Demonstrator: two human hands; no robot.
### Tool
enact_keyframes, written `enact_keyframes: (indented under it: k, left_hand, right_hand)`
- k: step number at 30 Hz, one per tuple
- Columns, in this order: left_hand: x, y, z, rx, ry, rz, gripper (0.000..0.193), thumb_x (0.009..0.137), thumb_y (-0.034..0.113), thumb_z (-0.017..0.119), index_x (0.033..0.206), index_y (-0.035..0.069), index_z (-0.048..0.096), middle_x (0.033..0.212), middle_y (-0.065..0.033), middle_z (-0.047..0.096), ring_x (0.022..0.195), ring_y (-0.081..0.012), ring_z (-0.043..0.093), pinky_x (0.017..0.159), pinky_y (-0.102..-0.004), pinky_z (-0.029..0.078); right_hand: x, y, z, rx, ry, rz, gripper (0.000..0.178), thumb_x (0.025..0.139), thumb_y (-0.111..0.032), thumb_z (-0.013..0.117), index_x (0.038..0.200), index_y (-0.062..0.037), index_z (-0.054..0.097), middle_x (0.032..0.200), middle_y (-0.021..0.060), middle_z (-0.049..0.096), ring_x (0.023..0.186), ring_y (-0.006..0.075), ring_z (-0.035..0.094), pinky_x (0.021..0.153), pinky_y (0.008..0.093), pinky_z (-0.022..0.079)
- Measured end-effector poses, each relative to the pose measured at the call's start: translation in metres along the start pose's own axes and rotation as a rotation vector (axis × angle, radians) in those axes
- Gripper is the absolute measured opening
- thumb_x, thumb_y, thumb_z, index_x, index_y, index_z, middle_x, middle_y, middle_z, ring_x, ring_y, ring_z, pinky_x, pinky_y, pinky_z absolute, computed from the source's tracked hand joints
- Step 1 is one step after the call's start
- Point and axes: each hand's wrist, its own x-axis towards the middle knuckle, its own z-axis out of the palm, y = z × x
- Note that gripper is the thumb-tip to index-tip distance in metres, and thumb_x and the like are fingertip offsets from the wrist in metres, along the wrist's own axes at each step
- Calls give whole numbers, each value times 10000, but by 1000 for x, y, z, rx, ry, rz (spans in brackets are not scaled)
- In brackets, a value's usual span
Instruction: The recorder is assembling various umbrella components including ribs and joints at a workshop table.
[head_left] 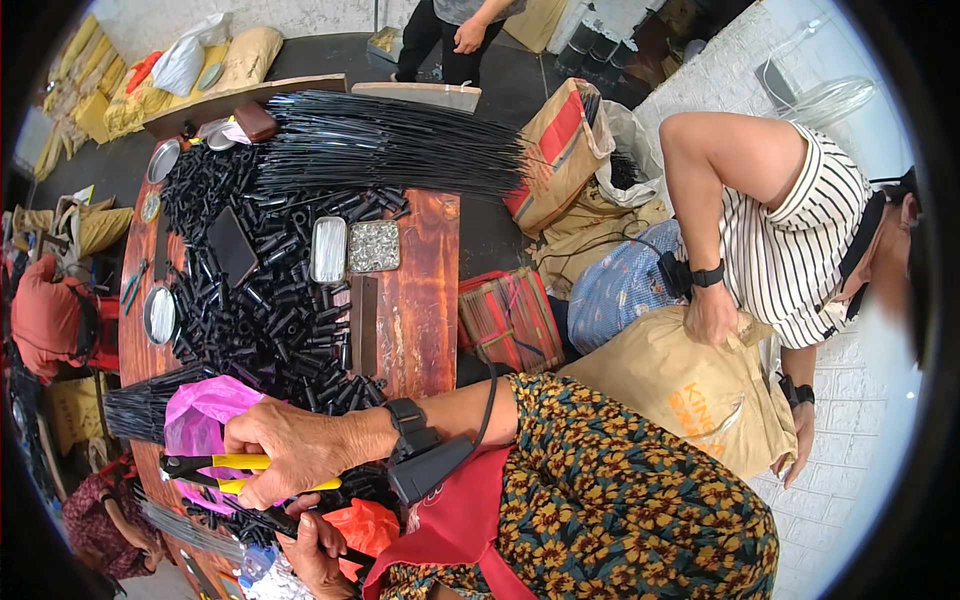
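Observation:
My right hand [290, 447] reaches in from the right and is closed around a pair of pliers [238, 462] with yellow handles and a dark head. The pliers point left, over a pink plastic bag [205, 405]. Just below, my left hand [315, 560] grips a thin black rod-like piece [352, 556]; its far end is partly hidden among dark parts. A bright red-orange plastic bag [366, 522] lies beside that hand. Loose black tube-shaped parts [270, 325] are heaped on the wooden table [425, 300] above my hands.
Long black rods [390, 145] lie across the table's far end. Two metal trays stand mid-table: one with pale sticks [329, 250], one with small metal pieces [374, 246]. At right, a person in a striped shirt [780, 230] handles a tan sack [660, 380]. Others are farther off.

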Motion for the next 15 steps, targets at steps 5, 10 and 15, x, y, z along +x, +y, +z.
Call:
enact_keyframes:
  k: [5, 10, 15]
  left_hand:
    - [2, -1, 1, -7, -18, -12, 369, 951, 306, 555, 1123, -18, 511, 505, -4, 363, 328, -101, 341, 303, -254, 335]
    - [3, 5, 6, -14, -13, -5, 368, 946, 303, 563, 1125, -14, 510, 506, -7, 371, 321, -103, 334, 295, -254, 331]
    - [1, 8, 0, -66, 102, 17, 361, 938, 293, 578, 1126, -7, 507, 517, -12, 386, 325, -101, 338, 291, -241, 327]
  right_hand:
    - [0, -6, -4, 4, -6, 29, 455, 615, -312, 740, 804, 79, 603, 658, 112, 595, 592, 163, 552, 530, 306, 435]
    - [-4, -9, -4, 194, 16, 1, 422, 637, -271, 754, 853, 58, 600, 710, 81, 612, 593, 142, 553, 523, 291, 432]
    - [-15, -34, -15, 632, -44, -55, 415, 687, -185, 751, 983, 18, 542, 753, 47, 586, 621, 123, 571, 534, 269, 442]
